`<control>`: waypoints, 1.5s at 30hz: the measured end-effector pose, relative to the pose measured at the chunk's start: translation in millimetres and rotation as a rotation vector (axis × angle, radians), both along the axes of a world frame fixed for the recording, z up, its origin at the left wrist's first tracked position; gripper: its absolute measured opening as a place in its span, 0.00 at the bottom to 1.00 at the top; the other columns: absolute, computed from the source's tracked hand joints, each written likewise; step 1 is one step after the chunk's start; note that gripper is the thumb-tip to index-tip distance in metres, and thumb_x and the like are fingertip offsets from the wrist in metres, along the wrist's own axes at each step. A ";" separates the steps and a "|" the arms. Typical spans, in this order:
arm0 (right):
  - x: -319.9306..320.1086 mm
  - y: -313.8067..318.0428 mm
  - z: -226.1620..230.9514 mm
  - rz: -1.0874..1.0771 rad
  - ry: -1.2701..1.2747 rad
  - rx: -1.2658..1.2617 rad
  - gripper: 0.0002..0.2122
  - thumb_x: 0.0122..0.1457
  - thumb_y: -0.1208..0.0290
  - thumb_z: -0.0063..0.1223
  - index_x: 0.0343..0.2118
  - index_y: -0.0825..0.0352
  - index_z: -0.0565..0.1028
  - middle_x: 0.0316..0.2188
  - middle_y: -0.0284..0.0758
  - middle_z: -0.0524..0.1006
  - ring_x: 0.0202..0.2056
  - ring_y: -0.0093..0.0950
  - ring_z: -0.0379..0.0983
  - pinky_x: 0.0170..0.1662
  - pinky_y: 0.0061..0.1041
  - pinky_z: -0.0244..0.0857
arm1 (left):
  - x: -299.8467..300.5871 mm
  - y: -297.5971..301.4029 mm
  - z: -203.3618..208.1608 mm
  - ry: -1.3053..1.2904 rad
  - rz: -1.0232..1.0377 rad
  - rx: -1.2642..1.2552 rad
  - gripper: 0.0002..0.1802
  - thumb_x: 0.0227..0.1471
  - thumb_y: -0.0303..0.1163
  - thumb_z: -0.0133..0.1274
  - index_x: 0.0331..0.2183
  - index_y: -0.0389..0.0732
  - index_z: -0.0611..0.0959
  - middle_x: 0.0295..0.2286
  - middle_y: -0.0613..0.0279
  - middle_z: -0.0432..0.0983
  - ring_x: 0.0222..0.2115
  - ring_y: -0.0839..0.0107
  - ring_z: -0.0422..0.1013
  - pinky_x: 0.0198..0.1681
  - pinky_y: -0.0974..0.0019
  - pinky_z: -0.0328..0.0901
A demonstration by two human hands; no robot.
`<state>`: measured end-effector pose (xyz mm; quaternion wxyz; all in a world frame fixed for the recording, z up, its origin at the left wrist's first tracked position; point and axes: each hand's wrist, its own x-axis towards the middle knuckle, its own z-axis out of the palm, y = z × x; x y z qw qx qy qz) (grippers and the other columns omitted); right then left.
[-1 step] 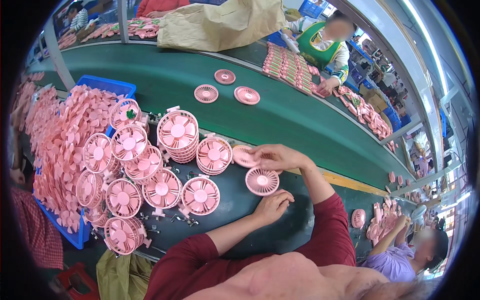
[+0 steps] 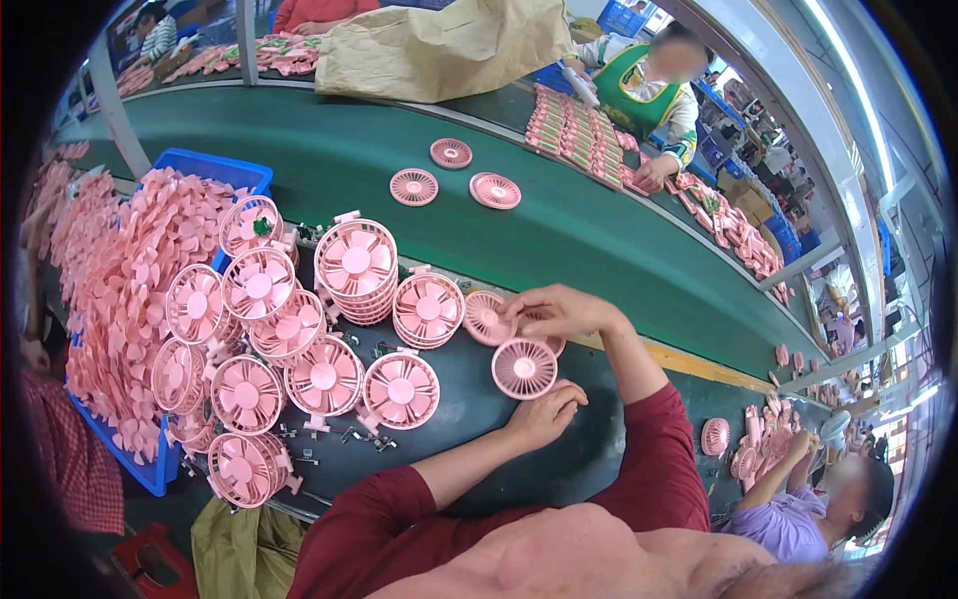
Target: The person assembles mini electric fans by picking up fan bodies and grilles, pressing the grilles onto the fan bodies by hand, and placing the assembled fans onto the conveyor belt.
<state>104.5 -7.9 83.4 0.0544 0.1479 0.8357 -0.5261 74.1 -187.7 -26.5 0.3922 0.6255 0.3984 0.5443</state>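
Your right hand point(image 2: 561, 311) bends over a small cluster of pink fan covers, its fingertips at the right edge of the upper cover point(image 2: 487, 317); whether they pinch it or only rest against it, you cannot tell from this view. Under that palm a rear cover point(image 2: 557, 345) shows only in part, and the lower cover point(image 2: 524, 368) lies in front, its round middle and spokes facing up. Your left hand point(image 2: 544, 412) sits just below the lower cover, fingers loosely curled, and you cannot tell whether it grips anything. All of this is at the far edge of the dark table point(image 2: 464, 394). To the left of the covers stand pink fans in stacks, the nearest stack point(image 2: 427, 309) just beside the upper cover, a tall stack point(image 2: 356, 262) behind it and a front stack point(image 2: 400, 390) nearer to you, with small metal parts point(image 2: 359, 436) scattered between. Further left, a blue crate point(image 2: 261, 181) is heaped with pink fan blades point(image 2: 125, 299). Beyond the table runs the green belt point(image 2: 619, 285), carrying more round covers point(image 2: 413, 187). Across it, a co-worker in a green apron point(image 2: 634, 108) reaches toward rows of pink handles point(image 2: 574, 128)
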 end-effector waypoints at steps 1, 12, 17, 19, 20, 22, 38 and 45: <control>-4.6 3.9 12.3 -0.022 -0.010 0.045 0.09 0.58 0.70 0.57 0.40 0.68 0.77 0.38 0.33 0.79 0.43 0.23 0.73 0.49 0.24 0.67 | 2.8 1.1 -4.3 0.060 0.016 0.094 0.07 0.52 0.20 0.48 0.35 0.36 0.78 0.36 0.55 0.74 0.37 0.59 0.74 0.42 0.63 0.69; -150.2 178.2 -46.8 -0.565 -0.110 0.999 0.38 0.47 0.45 0.60 0.62 0.51 0.62 0.64 0.46 0.56 0.64 0.45 0.51 0.60 0.56 0.50 | 0.0 -5.7 8.1 0.388 -0.135 -0.039 0.10 0.50 0.25 0.45 0.36 0.34 0.77 0.34 0.45 0.74 0.38 0.49 0.72 0.42 0.54 0.68; -164.2 179.6 -75.6 -0.679 -0.229 1.015 0.30 0.53 0.45 0.54 0.57 0.53 0.66 0.56 0.39 0.68 0.58 0.42 0.61 0.54 0.53 0.57 | 6.6 -10.6 -2.8 0.102 0.058 0.036 0.13 0.44 0.33 0.56 0.32 0.35 0.78 0.34 0.42 0.73 0.36 0.47 0.72 0.38 0.52 0.67; -142.9 191.0 -74.9 -0.722 -0.163 0.964 0.21 0.56 0.50 0.53 0.47 0.59 0.72 0.47 0.39 0.75 0.51 0.41 0.68 0.49 0.53 0.61 | 1.3 -5.6 13.3 0.270 -0.057 -0.031 0.12 0.46 0.32 0.55 0.33 0.35 0.77 0.35 0.44 0.73 0.37 0.48 0.72 0.38 0.53 0.67; -140.8 176.6 -79.8 -0.691 -0.054 1.003 0.17 0.55 0.54 0.54 0.40 0.62 0.74 0.41 0.39 0.76 0.46 0.42 0.70 0.46 0.51 0.63 | -7.1 -5.7 18.4 0.418 -0.167 -0.115 0.12 0.47 0.32 0.54 0.34 0.36 0.77 0.35 0.45 0.72 0.38 0.49 0.72 0.39 0.54 0.67; -128.6 152.6 -77.6 -0.642 -0.065 1.003 0.16 0.54 0.56 0.54 0.39 0.63 0.74 0.40 0.40 0.76 0.45 0.43 0.70 0.45 0.50 0.64 | -2.1 -8.4 4.5 0.325 -0.106 -0.067 0.10 0.48 0.30 0.53 0.34 0.36 0.77 0.34 0.48 0.72 0.38 0.50 0.72 0.39 0.54 0.67; 13.0 -3.6 3.5 -0.256 -0.195 0.687 0.16 0.48 0.57 0.63 0.29 0.65 0.77 0.33 0.44 0.76 0.37 0.41 0.74 0.40 0.36 0.68 | 5.1 -2.8 -5.1 0.268 -0.007 0.166 0.06 0.48 0.25 0.49 0.30 0.40 0.80 0.33 0.57 0.75 0.35 0.57 0.74 0.37 0.56 0.69; -27.8 32.4 5.5 -0.320 -0.052 0.522 0.16 0.52 0.55 0.62 0.30 0.66 0.77 0.22 0.35 0.77 0.24 0.26 0.71 0.30 0.28 0.65 | 3.3 -6.6 0.4 0.282 -0.077 0.226 0.09 0.44 0.23 0.52 0.32 0.41 0.78 0.31 0.58 0.74 0.35 0.57 0.73 0.36 0.56 0.69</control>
